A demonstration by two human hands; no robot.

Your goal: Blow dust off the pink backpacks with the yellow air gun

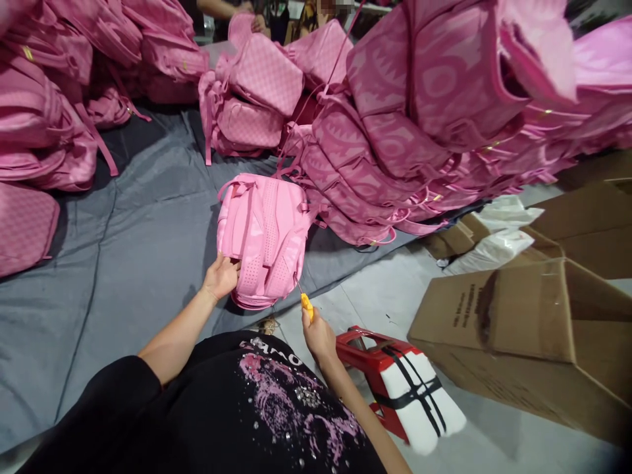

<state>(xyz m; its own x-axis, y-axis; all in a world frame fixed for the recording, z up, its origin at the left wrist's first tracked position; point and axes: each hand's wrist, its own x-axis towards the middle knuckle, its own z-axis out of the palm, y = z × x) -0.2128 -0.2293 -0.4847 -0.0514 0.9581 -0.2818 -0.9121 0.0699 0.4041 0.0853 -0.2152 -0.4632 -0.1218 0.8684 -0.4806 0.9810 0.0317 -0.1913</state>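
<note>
A pink backpack lies in front of me on a grey cloth, its shoulder straps facing up. My left hand grips its lower left edge, with some fingertips hidden by the fabric. In my right hand is a yellow-handled tool with a thin metal shaft. Its tip is at the lower right side of the backpack; whether it touches the fabric I cannot tell.
Pink patterned backpacks are piled behind and to the right, with more backpacks on the left. A red stool with a white padded top and an open cardboard box stand at right. Another person's hand is at the far side.
</note>
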